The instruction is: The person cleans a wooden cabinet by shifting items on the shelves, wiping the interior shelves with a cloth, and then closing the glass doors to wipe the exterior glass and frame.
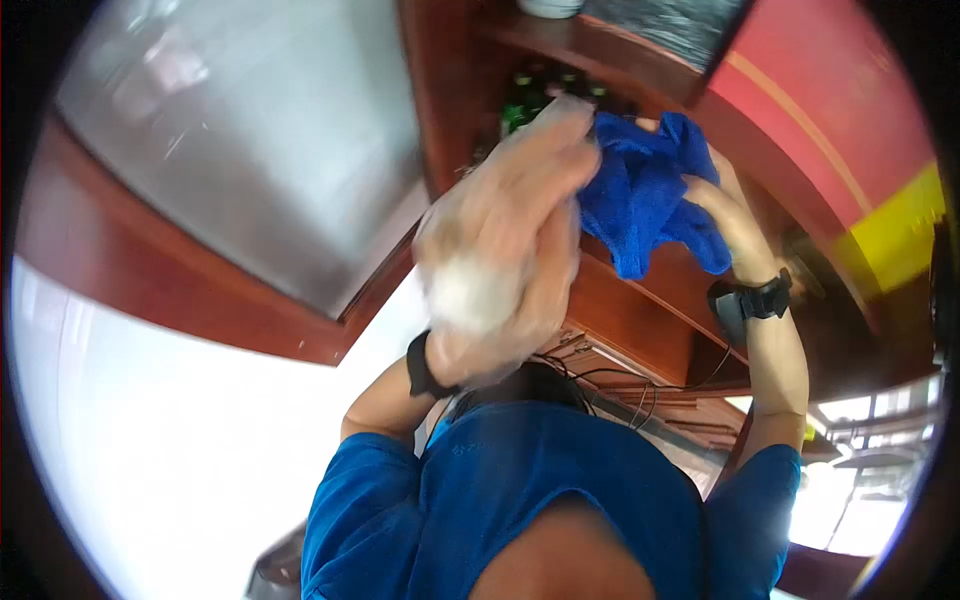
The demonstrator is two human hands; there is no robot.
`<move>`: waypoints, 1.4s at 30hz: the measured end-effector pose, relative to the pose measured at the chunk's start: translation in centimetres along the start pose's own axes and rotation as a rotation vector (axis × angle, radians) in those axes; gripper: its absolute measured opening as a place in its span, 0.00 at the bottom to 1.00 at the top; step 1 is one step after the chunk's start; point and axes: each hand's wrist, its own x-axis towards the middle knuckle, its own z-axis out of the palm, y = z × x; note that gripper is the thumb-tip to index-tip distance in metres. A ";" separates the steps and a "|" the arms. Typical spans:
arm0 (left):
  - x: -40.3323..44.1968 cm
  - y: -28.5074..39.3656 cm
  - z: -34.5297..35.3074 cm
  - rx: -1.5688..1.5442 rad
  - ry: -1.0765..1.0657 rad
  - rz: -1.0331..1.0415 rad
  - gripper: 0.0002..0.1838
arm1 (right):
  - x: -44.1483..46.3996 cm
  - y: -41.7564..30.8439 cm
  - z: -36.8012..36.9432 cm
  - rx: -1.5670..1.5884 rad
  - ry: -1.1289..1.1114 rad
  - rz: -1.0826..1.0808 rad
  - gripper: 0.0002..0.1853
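Note:
My right hand (pixel 725 205) grips a bunched blue cloth (pixel 640 190), which hangs in folds from its fingers. Close beside the cloth, on its left, is my left hand (pixel 510 215), blurred by motion and covered by clear, crinkled plastic. A whitish patch shows over the back of this hand. Its fingers are too smeared to show whether they hold anything. Both hands are raised before a reddish-brown wooden shelf unit (pixel 625 310). A dark band is on each wrist.
Green and dark objects (pixel 525 100) sit inside the shelf behind my hands. Above stands part of a white container (pixel 550 7). A large framed glass-like panel (pixel 260 130) is at the left, a red and yellow surface (pixel 815 110) at the right. Black cables (pixel 640 385) hang below.

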 end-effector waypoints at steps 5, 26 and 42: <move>-4.9 0.5 -13.5 0.612 0.099 0.256 0.27 | 5.5 4.3 4.5 0.036 -0.192 -0.010 0.31; -5.2 2.7 -21.7 0.233 0.446 -0.570 0.19 | 6.9 3.2 24.2 -0.310 -0.732 -0.356 0.48; -5.1 10.9 -12.1 0.466 -0.241 0.230 0.35 | -12.2 -3.1 14.4 -0.374 -0.446 -0.291 0.47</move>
